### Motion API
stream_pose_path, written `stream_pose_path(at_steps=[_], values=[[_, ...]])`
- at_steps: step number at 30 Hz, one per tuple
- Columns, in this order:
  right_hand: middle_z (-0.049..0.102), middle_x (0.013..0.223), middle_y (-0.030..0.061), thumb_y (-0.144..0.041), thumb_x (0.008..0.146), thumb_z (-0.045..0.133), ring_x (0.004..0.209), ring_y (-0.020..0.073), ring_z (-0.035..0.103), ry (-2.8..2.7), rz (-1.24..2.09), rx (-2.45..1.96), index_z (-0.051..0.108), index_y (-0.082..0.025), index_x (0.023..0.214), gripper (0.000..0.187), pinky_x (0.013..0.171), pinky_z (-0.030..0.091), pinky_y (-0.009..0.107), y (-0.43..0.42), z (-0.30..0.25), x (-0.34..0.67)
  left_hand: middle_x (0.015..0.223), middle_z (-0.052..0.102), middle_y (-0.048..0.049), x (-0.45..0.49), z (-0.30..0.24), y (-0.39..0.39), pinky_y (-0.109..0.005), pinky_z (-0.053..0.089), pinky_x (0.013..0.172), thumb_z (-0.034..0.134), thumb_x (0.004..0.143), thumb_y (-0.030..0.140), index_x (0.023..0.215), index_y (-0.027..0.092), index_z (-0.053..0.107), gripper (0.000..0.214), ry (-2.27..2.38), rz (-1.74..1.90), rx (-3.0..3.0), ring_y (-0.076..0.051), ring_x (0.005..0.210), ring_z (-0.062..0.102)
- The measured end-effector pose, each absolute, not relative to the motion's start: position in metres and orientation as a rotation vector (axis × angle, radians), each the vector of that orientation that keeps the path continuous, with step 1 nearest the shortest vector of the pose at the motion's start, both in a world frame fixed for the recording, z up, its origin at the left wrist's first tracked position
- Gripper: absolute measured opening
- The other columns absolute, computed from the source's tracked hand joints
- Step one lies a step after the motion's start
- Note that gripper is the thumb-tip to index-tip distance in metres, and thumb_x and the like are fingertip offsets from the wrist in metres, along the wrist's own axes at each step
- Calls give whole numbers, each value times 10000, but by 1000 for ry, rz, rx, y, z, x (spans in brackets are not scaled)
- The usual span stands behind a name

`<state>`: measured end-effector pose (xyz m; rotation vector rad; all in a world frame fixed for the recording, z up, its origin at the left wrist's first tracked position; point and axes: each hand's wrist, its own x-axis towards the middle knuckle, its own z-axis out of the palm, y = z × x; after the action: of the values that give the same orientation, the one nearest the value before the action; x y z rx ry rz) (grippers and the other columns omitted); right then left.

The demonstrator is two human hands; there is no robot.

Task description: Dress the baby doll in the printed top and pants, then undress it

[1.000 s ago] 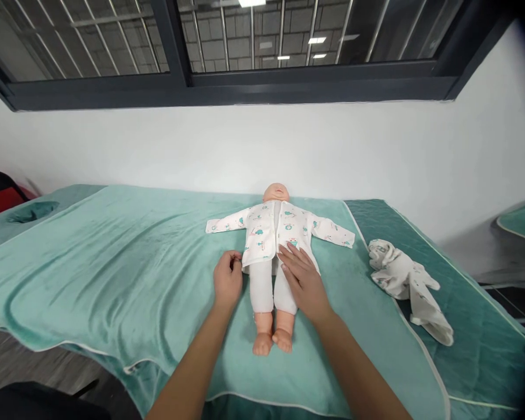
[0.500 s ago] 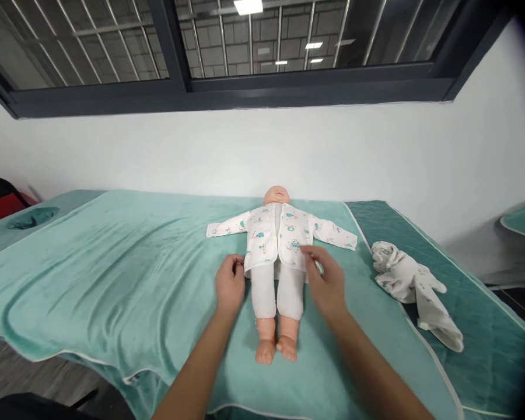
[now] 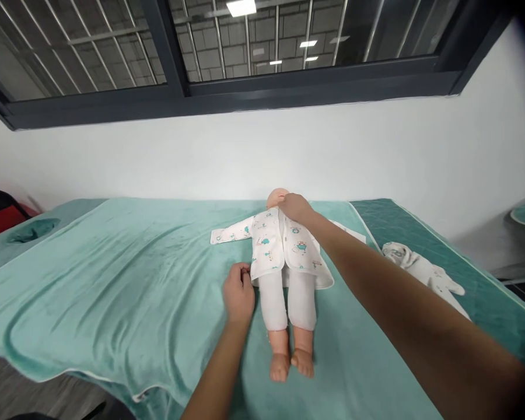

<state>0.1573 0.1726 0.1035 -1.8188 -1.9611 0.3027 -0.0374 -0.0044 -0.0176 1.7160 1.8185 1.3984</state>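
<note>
A baby doll (image 3: 280,363) lies on its back, its head toward the wall and its bare feet toward me. It wears a white baby jacket (image 3: 266,248) with small teal prints, its front edges meeting loosely, over a white cloth body. At the jacket's lower left edge my left hand (image 3: 240,291) is closed, its curled fingertips on the hem. My right hand (image 3: 296,209) reaches across to the neck, fingers pinched at the collar and hiding part of the doll's head. My right forearm covers much of the sleeve on that side.
A green blanket (image 3: 114,280) with soft folds covers the table. To the right, a crumpled white printed garment (image 3: 420,271) lies partly behind my forearm, on a darker green quilted cover (image 3: 485,291). The white wall (image 3: 227,151) and a barred window stand behind.
My right hand has moved up from the jacket's lower right front to the collar. My left hand stays by the left hem. The lower right hem now spreads wider.
</note>
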Motion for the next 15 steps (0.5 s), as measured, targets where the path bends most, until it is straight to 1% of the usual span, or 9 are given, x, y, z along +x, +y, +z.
stream_pose_path(at_steps=[2, 4, 6, 8, 10, 12, 14, 15], values=[[685, 825, 123, -269, 896, 509, 844, 262, 650, -1974, 289, -1770, 652, -151, 838, 194, 699, 448, 318, 168, 103, 153, 834, 649, -18, -37, -17, -5, -278, 411, 725, 394, 896, 183, 879, 220, 592, 202, 1817, 1396, 1732, -182, 782, 580], [694, 867, 125, -271, 911, 477, 854, 273, 650, -1959, 263, -1728, 652, -150, 886, 214, 721, 464, 346, 157, 99, 150, 840, 653, -23, -37, -17, -4, -282, 412, 728, 396, 908, 200, 882, 219, 593, 200, 1817, 1394, 1733, -186, 791, 586], [699, 974, 128, -286, 943, 428, 933, 278, 643, -1933, 222, -1677, 645, -151, 976, 257, 786, 480, 373, 141, 91, 150, 848, 654, -25, -37, -17, -4, -286, 412, 731, 398, 920, 216, 891, 218, 593, 197, 1817, 1397, 1722, -188, 799, 588], [677, 1141, 121, -331, 978, 392, 1079, 270, 608, -1918, 184, -1612, 628, -163, 1092, 312, 904, 474, 388, 120, 79, 156, 861, 656, -27, -37, -18, -4, -290, 414, 739, 399, 927, 226, 907, 218, 595, 197, 1806, 1407, 1724, -190, 809, 589], [605, 1331, 105, -384, 992, 404, 1250, 260, 525, -1934, 165, -1497, 585, -180, 1240, 369, 1047, 418, 404, 94, 63, 165, 878, 658, -30, -37, -18, -3, -295, 417, 756, 398, 930, 230, 920, 217, 601, 203, 1779, 1422, 1749, -192, 827, 590], [469, 1498, 111, -410, 996, 421, 1405, 265, 389, -1962, 169, -1289, 503, -179, 1382, 457, 1159, 322, 455, 63, 47, 175, 886, 659, -34, -37, -18, -3, -301, 420, 768, 397, 923, 219, 922, 216, 609, 211, 1750, 1437, 1783, -195, 840, 590], [320, 1599, 81, -402, 1002, 427, 1490, 255, 249, -2005, 186, -1197, 417, -211, 1470, 505, 1205, 258, 483, 28, 31, 185, 885, 658, -35, -38, -18, -3, -303, 423, 771, 398, 906, 195, 916, 218, 615, 219, 1731, 1444, 1808, -197, 845, 590], [273, 1620, 64, -391, 1004, 431, 1505, 249, 213, -2006, 191, -1195, 381, -233, 1497, 520, 1213, 250, 488, 10, 24, 190, 885, 657, -34, -38, -18, -3, -304, 425, 770, 401, 896, 184, 913, 219, 618, 221, 1727, 1443, 1817, -197, 846, 589]])
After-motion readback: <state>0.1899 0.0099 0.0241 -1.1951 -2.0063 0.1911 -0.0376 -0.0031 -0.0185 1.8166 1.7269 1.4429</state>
